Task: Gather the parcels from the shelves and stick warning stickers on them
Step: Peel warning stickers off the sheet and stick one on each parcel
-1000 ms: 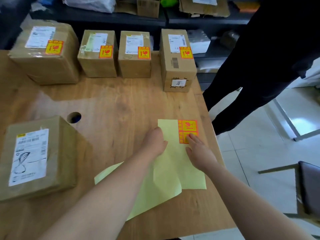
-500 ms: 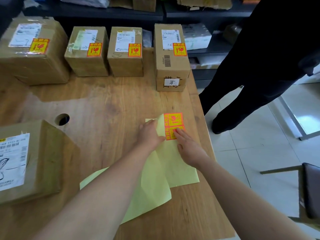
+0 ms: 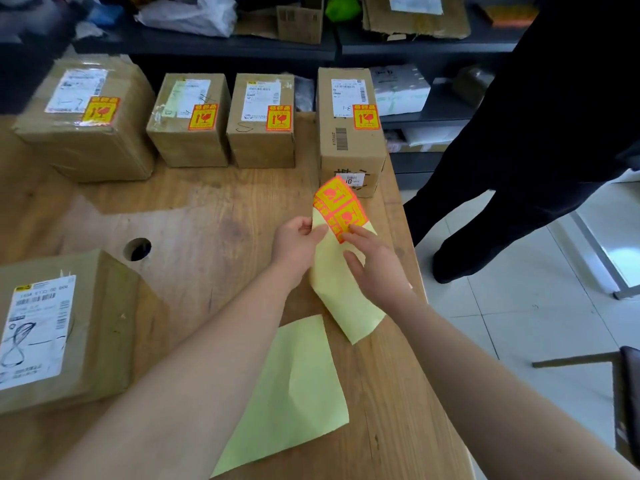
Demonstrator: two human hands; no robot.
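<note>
My left hand (image 3: 298,242) pinches the edge of a yellow backing sheet (image 3: 341,289) and holds it up off the wooden table (image 3: 214,216). Two orange warning stickers (image 3: 339,207) sit at the sheet's top. My right hand (image 3: 375,263) touches the lower sticker with its fingertips, with the other fingers under the sheet. Several brown parcels (image 3: 261,121) stand in a row at the table's far edge, each with an orange sticker. One more parcel (image 3: 59,327) at the near left carries only a white label.
A second yellow sheet (image 3: 294,389) lies flat near the front edge. A round hole (image 3: 138,249) opens in the tabletop. A person in black (image 3: 540,140) stands to the right of the table. Dark shelves (image 3: 311,46) with boxes and bags run behind.
The sticker sheet lay flat on the table under both hands; now my left hand has lifted it and my right fingers work at the lower sticker. The camera has tilted up.
</note>
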